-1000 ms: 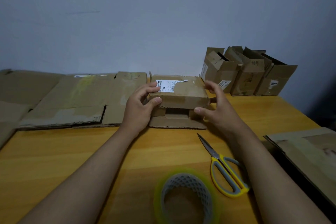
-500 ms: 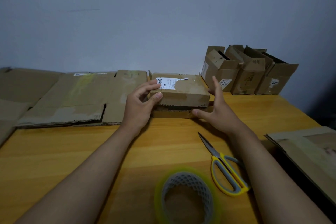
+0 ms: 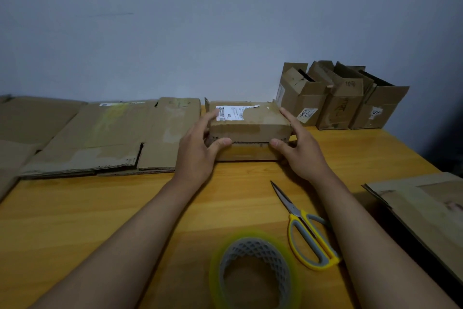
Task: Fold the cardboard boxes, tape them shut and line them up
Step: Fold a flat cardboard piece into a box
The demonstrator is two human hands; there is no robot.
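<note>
Cardboard-brown flat box (image 3: 249, 122) gripped by left hand (image 3: 198, 153) and right hand (image 3: 302, 152), untaped; three folded brown boxes (image 3: 343, 98) lined at two o'clock; flattened cardboard sheets (image 3: 100, 133) remain.

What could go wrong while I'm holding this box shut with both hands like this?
Both the left hand and the right hand grip the box, while the tape roll and scissors lie untouched nearer you. Freeing a hand for tape may let the untaped front flap spring open, or let the box slide.
</note>
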